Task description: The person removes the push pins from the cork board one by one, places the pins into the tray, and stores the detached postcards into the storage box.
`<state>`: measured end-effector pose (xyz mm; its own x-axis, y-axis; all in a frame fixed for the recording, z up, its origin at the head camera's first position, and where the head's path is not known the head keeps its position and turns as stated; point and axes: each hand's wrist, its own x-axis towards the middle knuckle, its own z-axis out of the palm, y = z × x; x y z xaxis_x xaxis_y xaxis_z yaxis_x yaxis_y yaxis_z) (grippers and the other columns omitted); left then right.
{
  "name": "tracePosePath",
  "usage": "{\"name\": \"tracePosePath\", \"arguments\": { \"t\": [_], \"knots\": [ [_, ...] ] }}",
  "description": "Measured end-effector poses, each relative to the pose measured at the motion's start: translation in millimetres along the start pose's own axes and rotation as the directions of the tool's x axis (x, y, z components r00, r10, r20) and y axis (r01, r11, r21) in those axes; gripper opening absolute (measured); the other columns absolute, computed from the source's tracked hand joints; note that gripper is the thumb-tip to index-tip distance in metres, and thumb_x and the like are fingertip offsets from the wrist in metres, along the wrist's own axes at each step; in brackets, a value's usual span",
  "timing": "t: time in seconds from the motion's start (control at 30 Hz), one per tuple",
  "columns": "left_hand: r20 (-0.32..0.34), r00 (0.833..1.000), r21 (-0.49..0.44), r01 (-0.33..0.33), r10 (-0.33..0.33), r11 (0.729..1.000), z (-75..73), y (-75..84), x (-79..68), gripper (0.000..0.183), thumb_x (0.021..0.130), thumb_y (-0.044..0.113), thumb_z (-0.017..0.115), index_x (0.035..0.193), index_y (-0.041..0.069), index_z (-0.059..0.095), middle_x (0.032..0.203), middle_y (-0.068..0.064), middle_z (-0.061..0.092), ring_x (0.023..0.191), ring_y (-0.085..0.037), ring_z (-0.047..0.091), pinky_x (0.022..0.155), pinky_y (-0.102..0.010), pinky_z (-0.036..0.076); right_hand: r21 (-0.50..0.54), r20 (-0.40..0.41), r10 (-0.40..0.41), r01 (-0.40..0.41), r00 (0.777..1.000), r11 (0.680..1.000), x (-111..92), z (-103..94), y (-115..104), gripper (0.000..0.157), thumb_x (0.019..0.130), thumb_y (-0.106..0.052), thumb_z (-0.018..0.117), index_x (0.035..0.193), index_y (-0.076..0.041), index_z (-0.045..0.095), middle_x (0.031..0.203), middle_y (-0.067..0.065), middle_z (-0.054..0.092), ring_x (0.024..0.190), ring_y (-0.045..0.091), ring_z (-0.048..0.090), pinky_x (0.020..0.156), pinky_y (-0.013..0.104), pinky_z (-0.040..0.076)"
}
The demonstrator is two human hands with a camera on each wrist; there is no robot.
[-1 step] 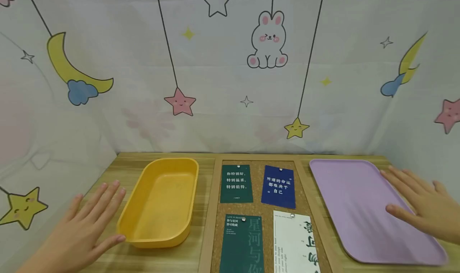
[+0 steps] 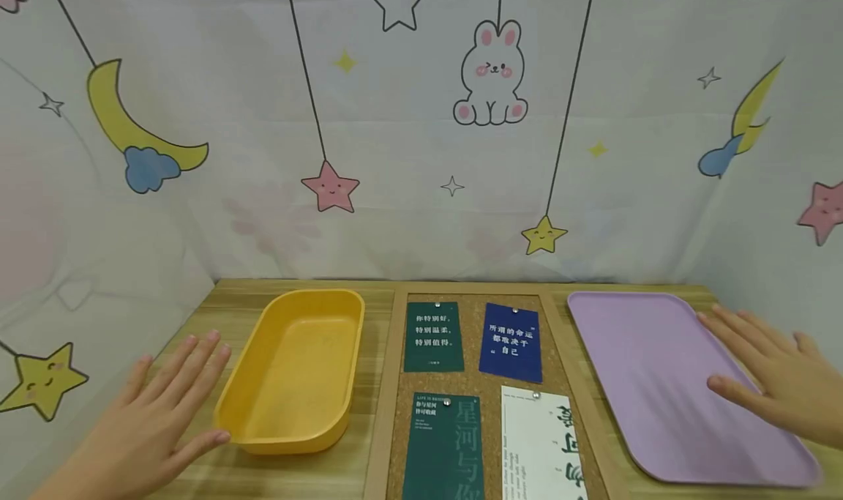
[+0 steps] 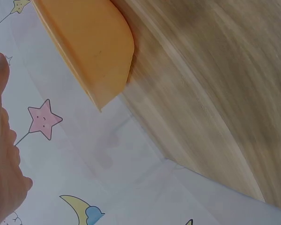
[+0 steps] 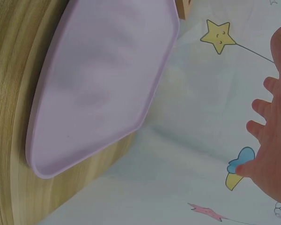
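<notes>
My left hand (image 2: 154, 427) is held with straight, spread fingers to the left of a deep yellow tray (image 2: 296, 383), and nothing is in it. On the other side my right hand (image 2: 777, 372) has its fingers extended over the right edge of a flat lilac tray (image 2: 665, 383); it holds nothing. The right wrist view shows that hand apart from the lilac tray (image 4: 98, 70). Between the trays lies a wood-framed cork board (image 2: 470, 339). Pinned to it are two dark green cards (image 2: 435, 353) (image 2: 443, 449), a blue card (image 2: 510, 368) and a white card (image 2: 536, 441).
A wood-grain tabletop (image 2: 230, 295) carries the trays and the board. White cloth (image 2: 408, 119) printed with stars, moons and a rabbit encloses the back and both sides. Silver pushpins (image 2: 446, 403) hold the cards near their top edges.
</notes>
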<state>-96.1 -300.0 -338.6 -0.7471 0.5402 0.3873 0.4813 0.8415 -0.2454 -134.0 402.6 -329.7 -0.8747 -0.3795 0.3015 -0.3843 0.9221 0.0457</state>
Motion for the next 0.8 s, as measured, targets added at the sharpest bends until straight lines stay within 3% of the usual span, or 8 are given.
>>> {"name": "tracePosePath", "arguments": {
  "t": [0.23,0.3,0.47,0.8],
  "knots": [
    [-0.013,1.000,-0.040,-0.002,0.001,0.999,3.9,0.7,1.6,0.089,0.088,0.064,0.042,0.151,0.014,0.005,0.157,-0.005,-0.004,0.142,-0.019,-0.008,0.109,-0.048,-0.014,0.006,0.001,0.025,-0.025,1.000,1.000,0.6,2.4,0.0,0.089,0.082,-0.039,0.067,0.151,-0.024,0.013,0.156,-0.005,0.002,0.142,0.024,-0.006,0.095,0.067,-0.021],
    [-0.008,1.000,-0.043,-0.003,0.003,0.999,4.5,0.8,2.3,0.089,0.088,0.064,0.043,0.151,0.014,0.005,0.157,-0.005,-0.003,0.142,-0.019,-0.008,0.109,-0.048,-0.014,0.003,0.000,0.019,-0.019,1.000,1.000,1.9,3.0,-0.2,0.090,0.082,-0.040,0.067,0.151,-0.023,0.012,0.156,-0.004,0.002,0.142,0.026,-0.004,0.093,0.074,-0.013],
    [-0.007,1.000,-0.075,-0.001,0.000,0.997,6.1,3.3,2.7,0.088,0.088,0.062,0.045,0.151,0.013,0.008,0.157,-0.006,-0.002,0.142,-0.019,-0.007,0.110,-0.047,-0.014,-0.008,-0.009,0.002,-0.002,1.000,1.000,5.3,3.2,-0.7,0.092,0.081,-0.041,0.068,0.151,-0.024,0.012,0.156,-0.005,0.001,0.142,0.030,0.001,0.091,0.078,-0.001],
    [-0.006,1.000,-0.091,-0.005,0.005,0.996,7.2,9.2,7.9,0.089,0.088,0.061,0.047,0.151,0.011,0.008,0.157,-0.007,0.000,0.142,-0.020,-0.005,0.110,-0.049,-0.013,-0.001,-0.011,-0.018,0.018,1.000,1.000,8.3,3.0,-2.6,0.090,0.081,-0.040,0.068,0.151,-0.025,0.014,0.156,-0.005,0.002,0.142,0.032,0.002,0.095,0.072,-0.014]
  ]
}}
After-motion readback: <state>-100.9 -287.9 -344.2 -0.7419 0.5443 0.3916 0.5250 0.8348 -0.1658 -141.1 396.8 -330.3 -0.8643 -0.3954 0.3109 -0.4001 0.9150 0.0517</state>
